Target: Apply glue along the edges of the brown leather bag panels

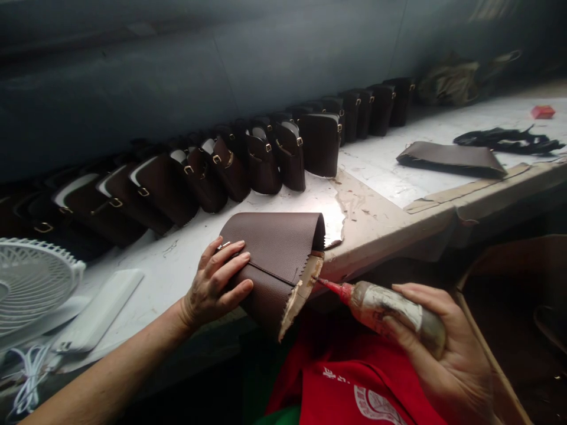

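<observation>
A curved brown leather bag body (279,242) lies on its side across the table's front edge, its zigzag-cut end turned to the right. My left hand (221,280) grips it from the left, fingers over the top and the thumb lower down. Beige lining (299,295) with a ragged edge shows along the cut end. In my right hand (447,348) is a smeared glue bottle (385,310), tilted with its red nozzle (334,287) pointing left. The nozzle's tip is at the lining's edge; whether it touches I cannot tell.
Rows of dark brown bag bodies with buckles (319,144) stand along the wall. At the left are a white fan (35,289), a white flat box (100,310) and a coiled cable (29,378). A flat brown leather piece (452,158) and black scraps (509,141) lie right.
</observation>
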Motion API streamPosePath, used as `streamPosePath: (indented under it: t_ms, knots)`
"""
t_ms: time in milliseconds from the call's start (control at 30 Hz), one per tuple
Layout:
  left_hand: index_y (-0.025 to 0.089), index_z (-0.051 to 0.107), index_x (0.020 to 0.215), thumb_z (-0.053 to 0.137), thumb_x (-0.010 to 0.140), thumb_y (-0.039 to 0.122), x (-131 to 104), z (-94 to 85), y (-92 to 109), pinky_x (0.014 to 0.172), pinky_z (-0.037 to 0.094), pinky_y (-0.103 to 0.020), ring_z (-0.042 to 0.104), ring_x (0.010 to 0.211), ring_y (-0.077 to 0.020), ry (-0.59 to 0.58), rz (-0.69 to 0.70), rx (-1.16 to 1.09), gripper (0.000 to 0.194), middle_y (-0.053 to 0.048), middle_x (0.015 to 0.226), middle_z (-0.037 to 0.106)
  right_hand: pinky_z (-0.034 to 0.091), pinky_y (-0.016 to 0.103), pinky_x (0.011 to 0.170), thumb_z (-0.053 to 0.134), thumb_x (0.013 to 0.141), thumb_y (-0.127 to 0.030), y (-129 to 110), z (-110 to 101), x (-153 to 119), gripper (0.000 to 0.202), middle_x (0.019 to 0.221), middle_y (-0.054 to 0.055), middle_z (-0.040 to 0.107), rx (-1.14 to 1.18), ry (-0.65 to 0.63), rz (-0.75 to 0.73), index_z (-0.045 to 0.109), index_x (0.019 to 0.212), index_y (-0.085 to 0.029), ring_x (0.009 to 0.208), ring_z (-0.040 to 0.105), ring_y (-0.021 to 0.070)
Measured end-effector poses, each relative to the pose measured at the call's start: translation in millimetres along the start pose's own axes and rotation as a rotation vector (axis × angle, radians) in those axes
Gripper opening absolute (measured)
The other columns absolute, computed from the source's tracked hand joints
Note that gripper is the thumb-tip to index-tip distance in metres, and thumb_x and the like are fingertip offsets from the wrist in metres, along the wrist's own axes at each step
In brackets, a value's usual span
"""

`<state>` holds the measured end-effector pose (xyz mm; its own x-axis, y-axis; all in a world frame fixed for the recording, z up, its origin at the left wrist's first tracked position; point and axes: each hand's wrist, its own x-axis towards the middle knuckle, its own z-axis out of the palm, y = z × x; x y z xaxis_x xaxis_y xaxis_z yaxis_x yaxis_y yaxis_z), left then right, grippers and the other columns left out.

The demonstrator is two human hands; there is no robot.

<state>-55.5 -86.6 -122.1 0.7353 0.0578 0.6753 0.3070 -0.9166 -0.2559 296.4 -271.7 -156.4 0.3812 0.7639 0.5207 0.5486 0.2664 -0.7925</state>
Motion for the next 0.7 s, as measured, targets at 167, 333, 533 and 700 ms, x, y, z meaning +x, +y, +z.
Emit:
streamPosePath:
  t_ms: [167,333,533,700]
  knots:
    - [0.033,0.055,0.131,0.057,0.102,0.015,-1,1.1,1,0.117,0.046,-0.071,0.058,0.142,-0.0341,0.01,-0.002,0.01,0.034,-0.007,0.137,0.065,0.057,0.029,0.092,0.076,0.095,-0.032,9,-2,3,0.029,0.12,0.005,0.07,-0.017,-0.033,0.027,0.067,0.122,-0.028,0.111,0.069,0.0227]
    - [0.032,0.056,0.133,0.059,0.099,0.011,-1,-0.1,1,0.117,0.044,-0.073,0.056,0.144,-0.0358,0.005,0.019,-0.001,0.04,-0.009,0.144,0.063,0.059,0.024,0.09,0.074,0.097,-0.032,7,-7,-1,0.025,0.124,0.004,0.069,0.078,-0.126,0.055,0.069,0.121,-0.029,0.114,0.069,0.0208]
    - [0.035,0.055,0.137,0.059,0.101,0.015,1,-0.2,1,0.117,0.045,-0.071,0.057,0.143,-0.0338,0.008,0.009,0.024,0.042,-0.008,0.142,0.064,0.061,0.027,0.087,0.076,0.095,-0.031,2,-6,0,0.025,0.119,0.005,0.071,0.048,-0.08,0.039,0.069,0.119,-0.029,0.108,0.071,0.0224]
    - [0.037,0.052,0.138,0.056,0.102,0.018,1,0.0,2,0.116,0.047,-0.07,0.058,0.142,-0.0333,0.01,0.003,0.06,0.041,-0.007,0.137,0.065,0.062,0.028,0.086,0.075,0.095,-0.029,-2,-5,-1,0.027,0.119,0.006,0.07,0.065,-0.088,0.006,0.068,0.121,-0.029,0.108,0.071,0.0232]
